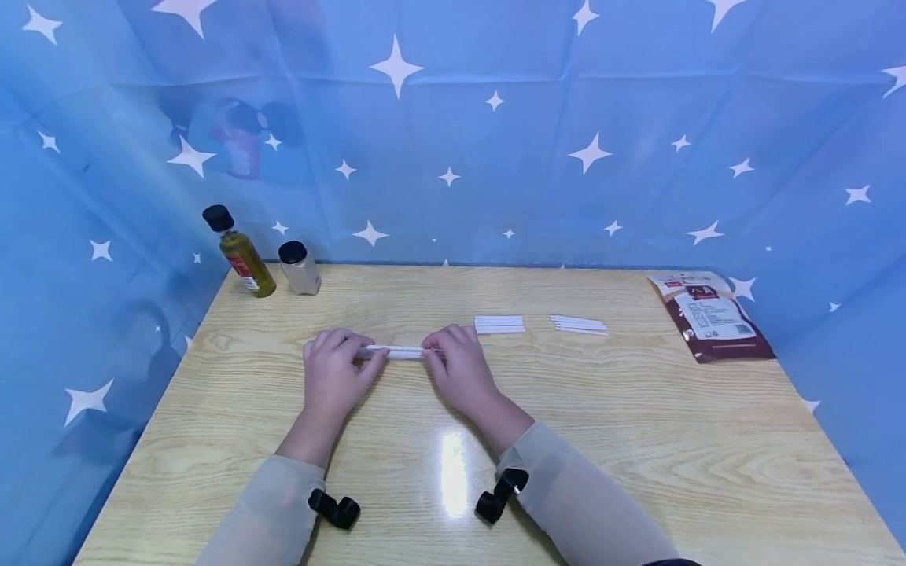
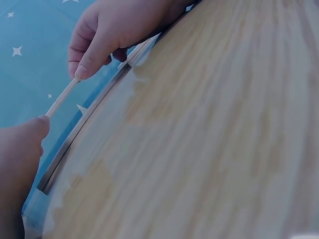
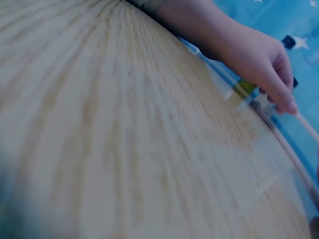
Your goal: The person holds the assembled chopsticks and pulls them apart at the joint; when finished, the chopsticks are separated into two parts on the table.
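Note:
A small bundle of thin white sticks (image 1: 405, 353) lies crosswise between my two hands, low over the wooden table. My left hand (image 1: 336, 369) pinches its left end between thumb and fingers. The right end is pinched the same way by my right hand (image 1: 463, 371). In the left wrist view the right hand (image 2: 107, 37) grips the far end of the sticks (image 2: 62, 97), with the left hand (image 2: 20, 159) at the near end. The left hand (image 3: 271, 67) also shows in the right wrist view. Fingers hide both stick ends.
Behind my right hand lie two flat groups of white sticks, one nearer (image 1: 499, 324) and one farther right (image 1: 579, 325). An oil bottle (image 1: 246, 263) and a black-lidded jar (image 1: 300, 271) stand back left. A brown packet (image 1: 713, 318) lies back right, by the starred curtain (image 1: 453, 118).

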`<action>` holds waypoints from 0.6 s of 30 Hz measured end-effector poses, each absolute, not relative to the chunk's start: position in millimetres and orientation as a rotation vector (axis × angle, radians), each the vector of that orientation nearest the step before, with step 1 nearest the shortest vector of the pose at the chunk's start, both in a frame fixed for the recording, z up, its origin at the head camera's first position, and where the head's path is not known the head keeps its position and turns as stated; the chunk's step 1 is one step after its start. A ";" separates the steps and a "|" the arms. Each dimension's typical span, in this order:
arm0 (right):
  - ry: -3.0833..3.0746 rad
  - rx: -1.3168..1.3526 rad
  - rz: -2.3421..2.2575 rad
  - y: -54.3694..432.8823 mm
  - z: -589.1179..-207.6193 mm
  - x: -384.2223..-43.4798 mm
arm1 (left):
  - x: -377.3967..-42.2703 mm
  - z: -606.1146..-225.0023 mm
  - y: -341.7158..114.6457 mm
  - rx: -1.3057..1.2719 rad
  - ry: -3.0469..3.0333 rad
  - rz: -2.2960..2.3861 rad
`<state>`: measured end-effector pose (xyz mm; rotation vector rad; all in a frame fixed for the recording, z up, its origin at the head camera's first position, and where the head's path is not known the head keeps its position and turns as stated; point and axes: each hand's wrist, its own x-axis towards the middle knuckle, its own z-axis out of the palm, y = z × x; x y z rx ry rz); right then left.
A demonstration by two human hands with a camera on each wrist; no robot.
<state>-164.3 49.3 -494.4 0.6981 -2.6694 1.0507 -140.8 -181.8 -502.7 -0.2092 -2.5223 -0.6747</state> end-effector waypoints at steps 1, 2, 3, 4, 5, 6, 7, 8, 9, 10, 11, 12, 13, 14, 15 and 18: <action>-2.666 0.698 1.055 49.3 -494.9 -164.6 | -141.1 -502.9 -181.3 -0.204 -2.525 -0.668; -2.659 0.700 1.057 49.2 -495.4 -164.9 | -141.4 -503.0 -181.0 -0.199 -2.528 -0.662; -2.653 0.701 1.061 49.2 -496.0 -165.2 | -141.7 -503.0 -180.7 -0.195 -2.531 -0.654; -2.642 0.705 1.062 49.3 -496.4 -165.4 | -141.8 -502.6 -180.3 -0.191 -2.533 -0.648; -2.631 0.711 1.060 49.4 -496.9 -165.7 | -141.9 -502.1 -180.0 -0.191 -2.534 -0.644; -2.624 0.714 1.063 49.5 -497.3 -165.7 | -142.1 -501.9 -179.8 -0.192 -2.533 -0.644; -2.623 0.713 1.063 49.6 -497.7 -165.7 | -142.0 -501.7 -179.5 -0.198 -2.528 -0.644; -2.623 0.713 1.059 49.7 -498.3 -165.5 | -142.1 -502.0 -179.2 -0.211 -2.523 -0.642; -2.621 0.716 1.057 49.8 -498.4 -165.0 | -142.1 -502.6 -178.7 -0.230 -2.516 -0.640; -2.621 0.721 1.050 49.8 -498.5 -164.6 | -142.2 -503.6 -178.0 -0.255 -2.503 -0.640; -2.618 0.725 1.044 49.9 -498.6 -164.2 | -142.5 -504.3 -177.0 -0.281 -2.492 -0.642; -2.617 0.726 1.043 50.1 -498.5 -163.7 | -142.8 -505.2 -175.9 -0.307 -2.483 -0.641; -2.614 0.729 1.039 50.2 -498.4 -163.4 | -143.2 -506.1 -174.7 -0.331 -2.474 -0.639; -2.603 0.734 1.032 50.5 -498.3 -163.3 | -143.9 -506.8 -173.4 -0.351 -2.468 -0.640; -2.589 0.738 1.024 50.9 -498.4 -163.3 | -144.4 -507.0 -171.9 -0.365 -2.464 -0.644; -2.545 0.745 0.991 52.8 -499.9 -164.8 | -145.1 -507.2 -168.1 -0.375 -2.469 -0.666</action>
